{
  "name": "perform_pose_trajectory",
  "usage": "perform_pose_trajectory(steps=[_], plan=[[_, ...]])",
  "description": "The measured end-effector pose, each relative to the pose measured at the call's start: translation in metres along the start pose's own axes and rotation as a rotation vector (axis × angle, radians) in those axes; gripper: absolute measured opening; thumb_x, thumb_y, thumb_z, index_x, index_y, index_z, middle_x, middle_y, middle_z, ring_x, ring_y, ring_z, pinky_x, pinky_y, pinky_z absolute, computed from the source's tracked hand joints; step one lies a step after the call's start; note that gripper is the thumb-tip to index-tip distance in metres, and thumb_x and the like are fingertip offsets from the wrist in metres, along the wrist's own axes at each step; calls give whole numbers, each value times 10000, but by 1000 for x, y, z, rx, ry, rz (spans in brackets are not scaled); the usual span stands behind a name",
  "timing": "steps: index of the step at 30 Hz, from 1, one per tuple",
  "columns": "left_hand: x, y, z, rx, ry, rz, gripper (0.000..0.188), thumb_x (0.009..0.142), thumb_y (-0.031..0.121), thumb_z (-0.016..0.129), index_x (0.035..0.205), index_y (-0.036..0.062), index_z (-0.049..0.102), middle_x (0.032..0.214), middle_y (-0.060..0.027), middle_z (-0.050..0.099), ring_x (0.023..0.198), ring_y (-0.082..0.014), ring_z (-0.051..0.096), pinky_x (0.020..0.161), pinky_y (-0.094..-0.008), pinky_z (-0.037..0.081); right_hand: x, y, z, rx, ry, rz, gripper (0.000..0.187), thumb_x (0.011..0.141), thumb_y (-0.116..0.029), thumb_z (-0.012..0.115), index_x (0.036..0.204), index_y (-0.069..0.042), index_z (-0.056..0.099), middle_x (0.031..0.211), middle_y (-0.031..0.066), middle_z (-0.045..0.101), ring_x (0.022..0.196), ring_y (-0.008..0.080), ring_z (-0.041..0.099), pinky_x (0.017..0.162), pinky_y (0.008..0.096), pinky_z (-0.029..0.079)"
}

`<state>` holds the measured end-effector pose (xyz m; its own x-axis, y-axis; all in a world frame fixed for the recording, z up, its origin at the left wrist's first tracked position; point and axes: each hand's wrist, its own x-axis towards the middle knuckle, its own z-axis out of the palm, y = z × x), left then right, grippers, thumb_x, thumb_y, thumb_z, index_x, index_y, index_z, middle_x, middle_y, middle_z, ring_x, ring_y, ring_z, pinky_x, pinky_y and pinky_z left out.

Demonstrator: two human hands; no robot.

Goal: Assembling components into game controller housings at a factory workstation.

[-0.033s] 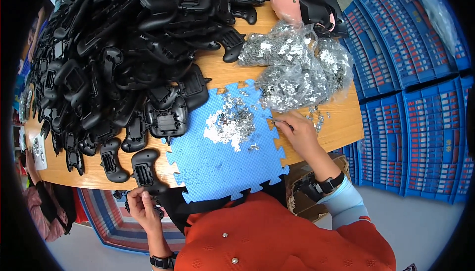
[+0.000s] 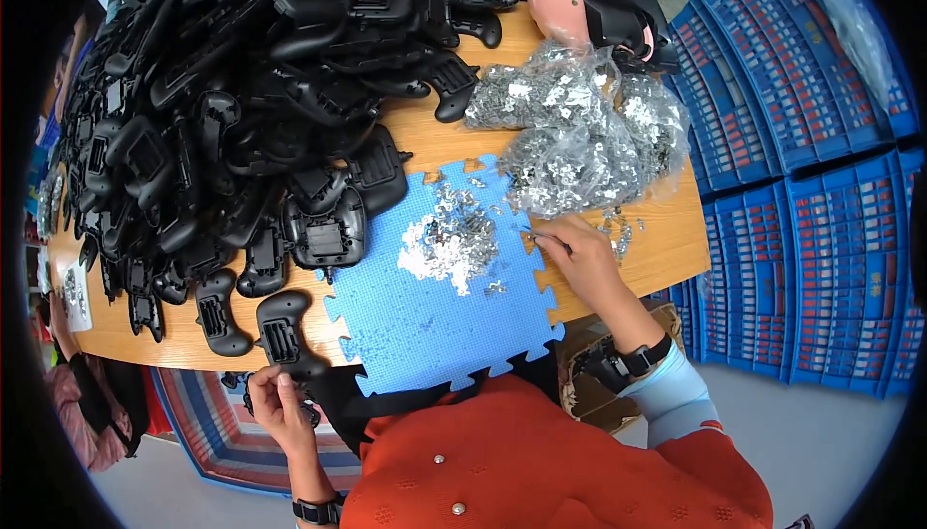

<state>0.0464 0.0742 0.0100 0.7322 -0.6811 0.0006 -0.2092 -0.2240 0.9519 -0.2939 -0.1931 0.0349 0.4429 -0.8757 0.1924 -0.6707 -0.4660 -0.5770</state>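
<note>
Fingers of the right hand (image 2: pixel 579 259) pinch together on a small shiny metal piece (image 2: pixel 537 237) at the right edge of the blue foam mat (image 2: pixel 435 326), just below the clear bags of metal parts (image 2: pixel 579 138). A loose heap of the same silver pieces (image 2: pixel 449 239) lies on the mat's middle, near that hand. The left hand (image 2: pixel 275 403) sits at the bench's near edge, fingers closed around a black plastic housing (image 2: pixel 282 334) that overhangs the wooden bench (image 2: pixel 666 230). A big pile of black housings (image 2: pixel 241 95) fills the far left of the bench.

Risk, as I judge it: the pinched piece is tiny and could slip and scatter off the mat, and the housing, held half off the edge, could drop if the grip loosens.
</note>
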Motion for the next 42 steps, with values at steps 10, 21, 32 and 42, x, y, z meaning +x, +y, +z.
perform_pose_trajectory(steps=[10, 21, 32, 42], plan=[[1, 6, 3, -35, -1, -2, 128, 965, 125, 562, 1041, 29, 525, 780, 22, 484, 604, -33, 416, 529, -175, 329, 6, 0, 2, -15, 0, -63, 83, 805, -95, 701, 868, -54, 664, 772, 58, 586, 652, 252, 619, 573, 343, 495], [2, 4, 2, -25, 6, 4, 127, 965, 117, 559, 1040, 22, 522, 792, 21, 481, 613, -35, 417, 536, -177, 333, -7, 10, -9, -307, -135, 81, 83, 818, -114, 692, 881, -63, 677, 808, 69, 613, 707, 263, 625, 609, 354, 497], [2, 1, -4, -14, 17, 24, 124, 966, 117, 557, 1030, 16, 522, 804, 18, 496, 616, -33, 420, 538, -177, 334, 56, -16, 21, -325, -115, -351, 119, 794, -54, 632, 900, -89, 672, 805, 55, 552, 620, 253, 616, 541, 370, 502], [-3, -6, -9, 14, 52, 28, 127, 968, 119, 552, 1026, 10, 527, 802, 13, 501, 613, -31, 419, 534, -179, 331, 80, -10, 23, -355, -258, -445, 34, 783, -125, 649, 813, -129, 664, 806, 33, 562, 618, 238, 628, 525, 365, 509]])
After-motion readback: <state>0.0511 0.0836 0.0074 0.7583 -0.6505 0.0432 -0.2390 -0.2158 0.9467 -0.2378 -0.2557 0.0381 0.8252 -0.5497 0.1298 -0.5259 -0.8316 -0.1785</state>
